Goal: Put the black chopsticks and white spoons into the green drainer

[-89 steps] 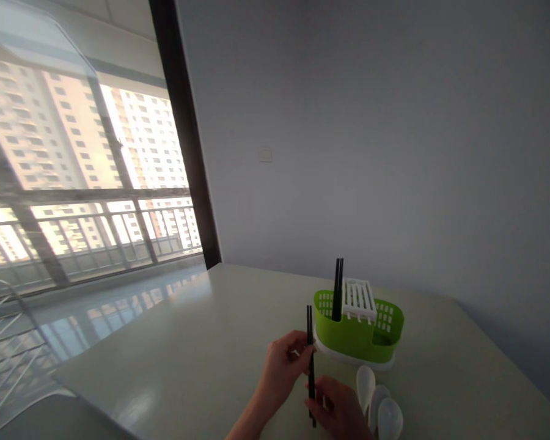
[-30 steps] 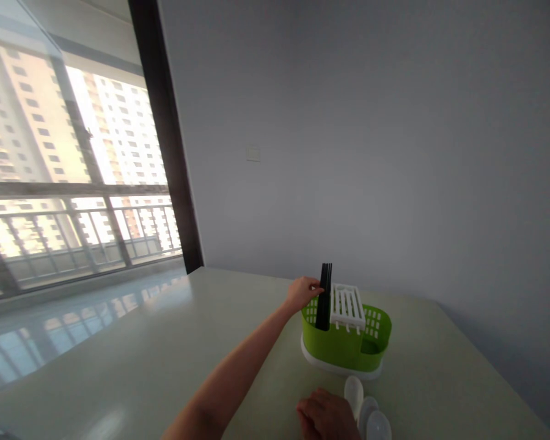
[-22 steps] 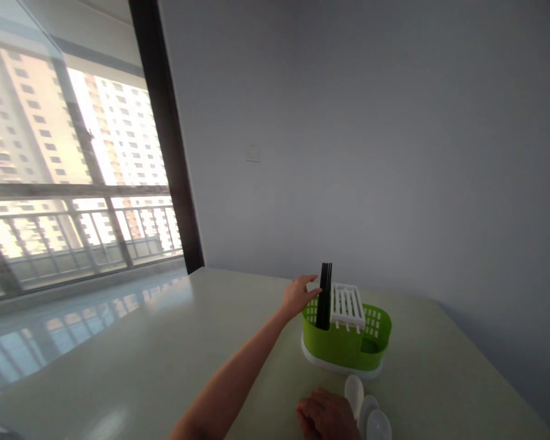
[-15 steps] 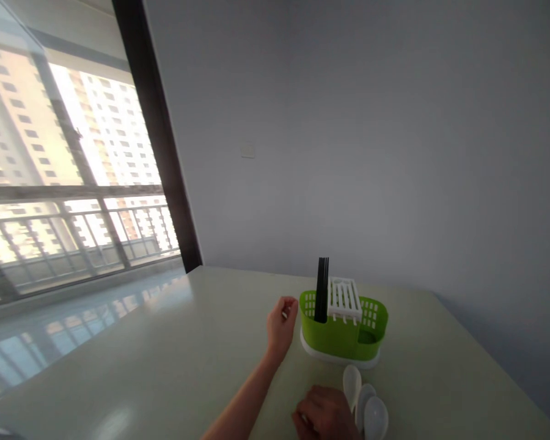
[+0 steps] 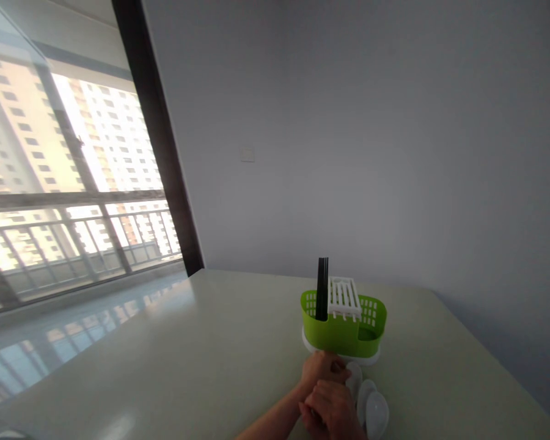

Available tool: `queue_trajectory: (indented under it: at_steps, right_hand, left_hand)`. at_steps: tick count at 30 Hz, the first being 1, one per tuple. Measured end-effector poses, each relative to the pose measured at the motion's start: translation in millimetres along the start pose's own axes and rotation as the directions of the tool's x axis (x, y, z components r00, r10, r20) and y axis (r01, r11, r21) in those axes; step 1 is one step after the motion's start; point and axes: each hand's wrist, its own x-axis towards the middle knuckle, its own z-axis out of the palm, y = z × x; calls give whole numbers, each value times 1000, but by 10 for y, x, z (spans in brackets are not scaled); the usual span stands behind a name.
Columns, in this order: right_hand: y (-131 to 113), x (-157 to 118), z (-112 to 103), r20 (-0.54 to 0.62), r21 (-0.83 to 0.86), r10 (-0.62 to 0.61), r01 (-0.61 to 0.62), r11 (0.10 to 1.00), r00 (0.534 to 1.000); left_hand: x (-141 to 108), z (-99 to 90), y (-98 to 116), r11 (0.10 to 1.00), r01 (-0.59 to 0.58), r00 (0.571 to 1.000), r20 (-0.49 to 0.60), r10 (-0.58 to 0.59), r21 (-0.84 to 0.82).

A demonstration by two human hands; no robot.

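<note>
My left hand (image 5: 321,370) reaches across the front of a green cutlery basket (image 5: 330,335), its curled fingers at the bowl of the leftmost white spoon (image 5: 354,377). Just nearer to me, my right hand (image 5: 330,404) is closed beside the spoons and overlaps my left wrist. What its fingers hold, if anything, is hidden. Two more white spoons, a middle spoon (image 5: 365,397) and a right spoon (image 5: 376,415), lie on the table with bowls away from me. Their handles are out of sight. Black chopsticks (image 5: 322,290) stand upright in the basket's left part.
The basket stands on a white base tray (image 5: 370,360) and has a white slotted rack (image 5: 344,298) over its middle. The pale tabletop (image 5: 201,342) reaches to a grey wall (image 5: 348,153). A large window (image 5: 73,183) is at the left.
My left hand has moved right and toward me, from beside the basket to the leftmost spoon. My right hand stays low by the spoons, having shifted only slightly.
</note>
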Motion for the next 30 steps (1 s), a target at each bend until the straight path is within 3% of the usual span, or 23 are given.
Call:
queue_trajectory:
  at_steps: [3,7,10,13,15,18,21,27,30]
  right_hand:
    - [14,-7,22,-13,-11,6,-7,1000,1000]
    - [12,-3,16,17,0,5,-5,1000,1000]
    - [14,12,-18,49,42,50,-52,998,998]
    - [27,7,-46,76,91,176,-183,979,981]
    - [46,-15,-46,84,134,317,-326,936,945]
    - [95,-59,-11,86,214,526,-531,820,846]
    - [150,-93,51,104,242,601,-606,758,793]
    - [195,-139,159,191,108,474,-499,860,859]
    - [210,-156,180,204,86,450,-473,877,870]
  left_hand:
    - [53,53,31,999,6,1000,25,-6,31]
    - [89,29,-12,999,33,999,-25,-33,24]
    - [23,-154,-41,999,54,992,-113,-54,-3]
    - [-138,-444,-9,999,15,960,-277,-29,-50]
    - [-267,-633,36,998,-23,928,-371,-1,-61]
    - [-442,-822,97,999,-45,890,-455,38,-5]
    - [-573,-881,124,995,-64,855,-510,97,83]
    - [-725,-878,139,947,-170,795,-530,296,273]
    - [-761,-922,162,916,-198,792,-493,359,349]
